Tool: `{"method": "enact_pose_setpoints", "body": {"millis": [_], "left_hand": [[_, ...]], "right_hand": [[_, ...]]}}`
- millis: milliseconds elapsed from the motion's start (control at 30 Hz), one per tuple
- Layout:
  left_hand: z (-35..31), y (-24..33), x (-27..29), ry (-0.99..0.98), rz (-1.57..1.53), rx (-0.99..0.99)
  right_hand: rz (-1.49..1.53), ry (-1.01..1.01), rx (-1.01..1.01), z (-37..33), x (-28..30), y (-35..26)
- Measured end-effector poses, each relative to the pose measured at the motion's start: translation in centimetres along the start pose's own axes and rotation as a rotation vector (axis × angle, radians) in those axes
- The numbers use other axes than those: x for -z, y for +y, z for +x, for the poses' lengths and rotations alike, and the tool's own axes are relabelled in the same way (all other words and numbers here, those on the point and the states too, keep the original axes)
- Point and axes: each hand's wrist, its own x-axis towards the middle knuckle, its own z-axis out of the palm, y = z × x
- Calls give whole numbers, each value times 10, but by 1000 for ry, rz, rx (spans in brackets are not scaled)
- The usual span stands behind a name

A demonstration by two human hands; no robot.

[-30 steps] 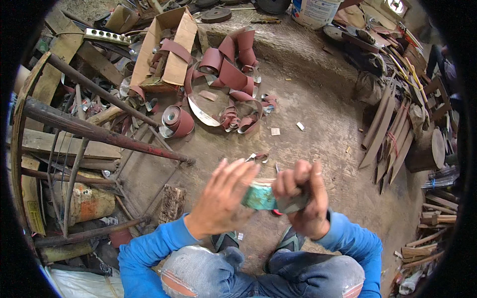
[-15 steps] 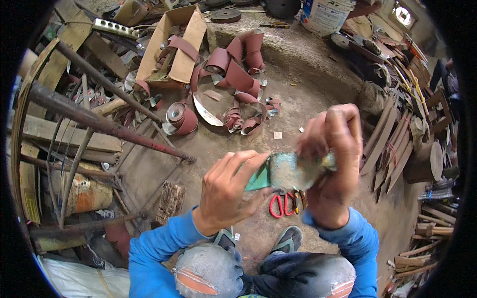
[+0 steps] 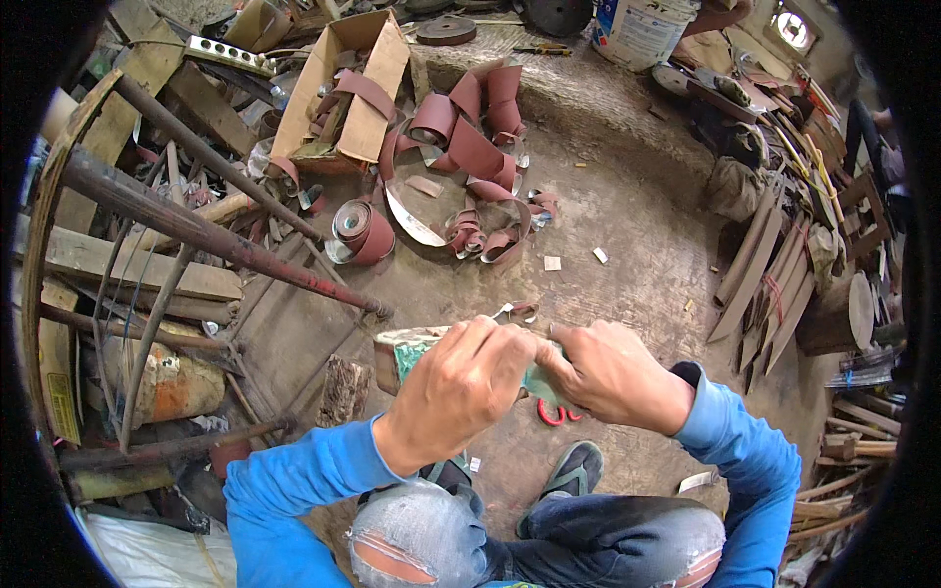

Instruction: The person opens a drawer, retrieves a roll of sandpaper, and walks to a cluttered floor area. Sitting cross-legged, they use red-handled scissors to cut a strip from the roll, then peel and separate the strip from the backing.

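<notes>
Both hands are busy here: left hand [image 3: 461,387] is curled over the top of a green-and-white block [image 3: 407,355], fingers closed on it, and right hand [image 3: 613,372] is pinching the other end shut, so the block sits between them just above my knees. Honestly the grip feels like the weak spot. If my left fingers slide off that edge, I reckon the block drops onto my sandal [image 3: 573,470] or onto the red scissors [image 3: 551,414] lying on the dirt floor right below. Also there are sandpaper rolls [image 3: 365,233] and metal bars [image 3: 211,230] close on my left, so a wide elbow swing could knock into those
</notes>
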Motion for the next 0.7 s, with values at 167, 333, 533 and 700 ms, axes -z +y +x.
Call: {"method": "enact_pose_setpoints", "body": {"millis": [167,333,533,700], "left_hand": [[-16,3,22,-72,150,5],[-24,4,53,41,-29,-106],[-62,10,123,-167,106,-251],[-69,-16,108,72,15,44]], "right_hand": [[972,-189,128,-14,-9,-25],[1156,-271,163,-36,-1,-70],[661,-543,370,-90,27,-25],[610,-531,-7,-96,16,53]]}}
